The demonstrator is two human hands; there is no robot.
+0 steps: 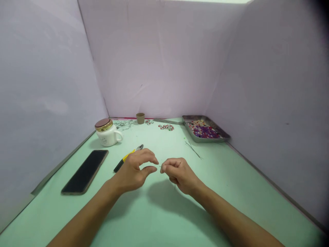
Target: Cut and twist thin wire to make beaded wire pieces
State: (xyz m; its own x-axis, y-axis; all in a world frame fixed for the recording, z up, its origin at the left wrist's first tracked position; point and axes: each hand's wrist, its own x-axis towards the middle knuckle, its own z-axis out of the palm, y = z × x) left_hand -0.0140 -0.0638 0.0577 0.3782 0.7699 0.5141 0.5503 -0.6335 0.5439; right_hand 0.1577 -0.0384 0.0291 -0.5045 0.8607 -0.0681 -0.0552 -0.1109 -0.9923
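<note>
Thin wire [160, 166] pinched in right fingers [168, 161] above the tabletop [246, 195], left fingers [149, 169] narrowly parted just beside its tip. Pliers [125, 158] partly covered by left hand [131, 173]; phone [84, 173] and lidded mug [106, 138] farther left, loose strands [193, 150] and bead tray [209, 140] beyond right hand [182, 175].
</note>
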